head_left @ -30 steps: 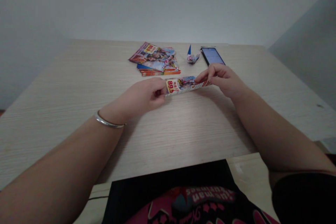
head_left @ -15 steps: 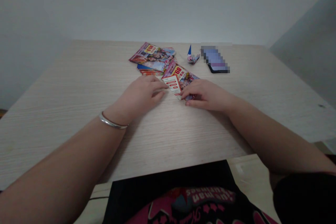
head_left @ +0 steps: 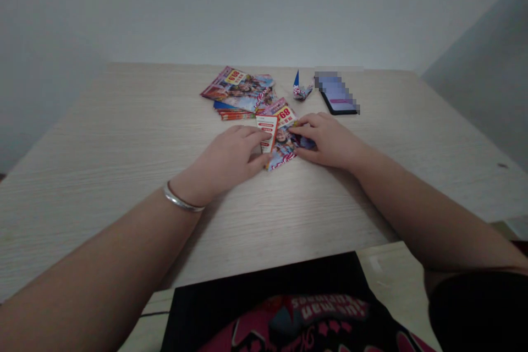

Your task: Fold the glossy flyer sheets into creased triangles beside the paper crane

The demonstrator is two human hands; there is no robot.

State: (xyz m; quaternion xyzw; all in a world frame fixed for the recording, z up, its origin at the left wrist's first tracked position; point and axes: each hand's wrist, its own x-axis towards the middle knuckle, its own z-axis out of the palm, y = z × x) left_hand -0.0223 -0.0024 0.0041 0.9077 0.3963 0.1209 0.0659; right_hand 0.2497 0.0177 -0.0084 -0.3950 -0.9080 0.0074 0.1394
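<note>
One white flap turned over; printed face otherwise up

Your sheet (head_left: 284,147) lies on the table (head_left: 264,214) between your hands, just in front of the paper stack (head_left: 243,89). One flap (head_left: 266,125) appears folded over; the visible remainder seems unfolded. Creases under your hands: cannot tell. A small folded paper piece (head_left: 302,92) stands behind, apparently complete.

Left hand (head_left: 233,151): fingers loosely spread, touching the flap, not clenched. Right hand (head_left: 328,140): fingers parted, resting on the sheet's right side, no grip apparent.
</note>
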